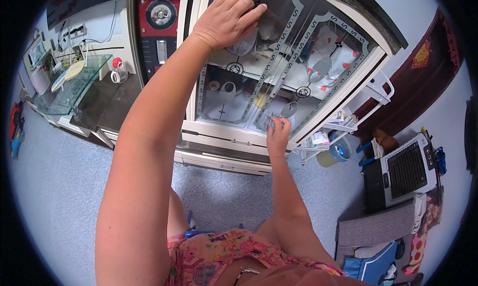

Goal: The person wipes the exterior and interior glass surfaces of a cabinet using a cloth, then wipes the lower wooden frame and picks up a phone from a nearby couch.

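My left hand (229,21) is raised at the upper part of a glass cabinet door (231,93) with a patterned grey border. Its fingers are bent, and whatever lies under them is hidden. Lower down, my right hand (278,134) grips a crumpled clear or silvery wad (269,121) in front of the other glass door (317,80), near its bottom edge. Through the panes show a white bag with red marks (332,58) and a yellow item (261,100). The white cabinet frame (343,93) surrounds both doors.
Drawers (224,134) run below the doors. At left are a red-and-black speaker (158,32), a red-capped clear jug (118,71) and a glass shelf (91,73). On the right stand a white rack (368,112), a bucket (338,151) and an air cooler (407,168).
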The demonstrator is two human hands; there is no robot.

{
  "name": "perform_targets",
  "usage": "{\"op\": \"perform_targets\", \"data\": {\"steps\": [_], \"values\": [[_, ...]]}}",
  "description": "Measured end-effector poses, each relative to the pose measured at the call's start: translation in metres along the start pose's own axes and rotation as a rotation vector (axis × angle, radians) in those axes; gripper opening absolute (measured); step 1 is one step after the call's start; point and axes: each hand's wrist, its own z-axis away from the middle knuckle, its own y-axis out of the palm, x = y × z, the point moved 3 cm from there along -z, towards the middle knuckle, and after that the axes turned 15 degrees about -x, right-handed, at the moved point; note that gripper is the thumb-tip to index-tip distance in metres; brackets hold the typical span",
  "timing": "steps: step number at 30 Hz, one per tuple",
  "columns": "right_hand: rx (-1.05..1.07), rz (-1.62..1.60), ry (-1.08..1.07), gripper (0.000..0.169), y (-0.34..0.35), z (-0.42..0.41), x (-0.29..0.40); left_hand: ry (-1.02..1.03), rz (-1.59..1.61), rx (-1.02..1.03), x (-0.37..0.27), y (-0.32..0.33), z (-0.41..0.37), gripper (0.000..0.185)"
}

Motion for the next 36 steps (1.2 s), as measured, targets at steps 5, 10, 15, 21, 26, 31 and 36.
{"op": "perform_targets", "data": {"steps": [5, 10, 15, 21, 26, 31, 36], "values": [[-0.178, -0.039, -0.123, 0.042, -0.026, -0.063, 0.020, 0.015, -0.025, -0.012, -0.001, 0.000, 0.000, 0.061], [-0.413, -0.035, -0.260, 0.039, -0.075, -0.181, 0.081, 0.001, -0.013, 0.001, 0.002, -0.002, 0.003, 0.060], [-0.514, -0.060, -0.262, 0.038, -0.102, -0.220, 0.093, 0.003, -0.030, -0.011, -0.001, -0.002, -0.002, 0.049], [-0.366, 0.022, -0.187, 0.039, -0.052, -0.110, 0.036, -0.026, 0.006, 0.016, -0.001, 0.001, 0.000, 0.057], [-0.028, -0.031, -0.022, 0.043, -0.020, -0.035, 0.003, -0.036, -0.001, 0.042, 0.001, -0.001, 0.001, 0.056], [-0.335, -0.072, -0.204, 0.042, -0.049, -0.132, 0.059, -0.013, 0.013, -0.036, 0.000, -0.005, -0.002, 0.049], [-0.497, -0.147, -0.335, 0.039, -0.078, -0.245, 0.152, -0.014, 0.035, -0.063, 0.000, -0.002, -0.003, 0.049]]}}
